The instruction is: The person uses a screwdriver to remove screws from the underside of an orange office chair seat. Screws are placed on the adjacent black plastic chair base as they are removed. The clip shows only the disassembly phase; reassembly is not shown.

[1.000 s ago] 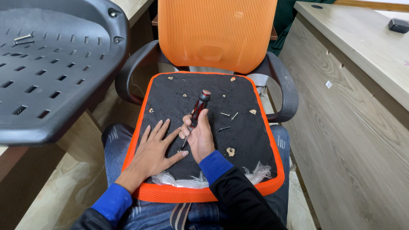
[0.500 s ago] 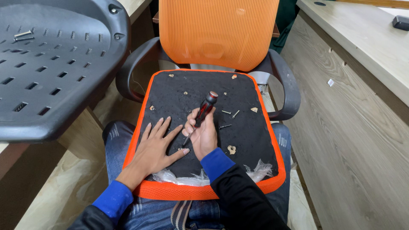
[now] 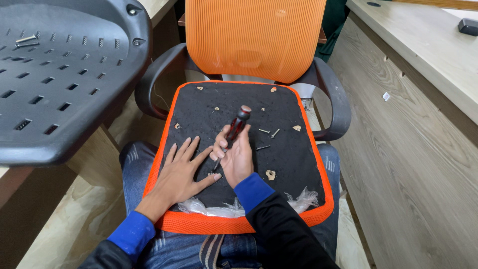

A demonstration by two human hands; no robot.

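A screwdriver with a red and black handle point(image 3: 235, 127) is being gripped firmly by the right hand point(image 3: 235, 158), with the fingers closed around the lower part of the handle. Its metal tip is being pressed down onto the black fabric underside of an orange-edged seat cushion point(image 3: 286, 164), which is being supported on the lap. The left hand point(image 3: 180, 172) is being laid flat and open on the cushion, fingers spread, with the thumb lying just beside the tip; nothing is being grasped by it. Three loose dark screws point(image 3: 266, 138) are lying on the fabric near the right hand. An orange mesh office chair point(image 3: 254, 37) is standing behind the cushion, and a black perforated plastic seat shell point(image 3: 64, 79) is lying at the left.

The main risk, as it is being judged, is a slip of the tip: the left thumb could be struck, because it is so close. The loose screws could also be rolled off if the cushion is being tilted.
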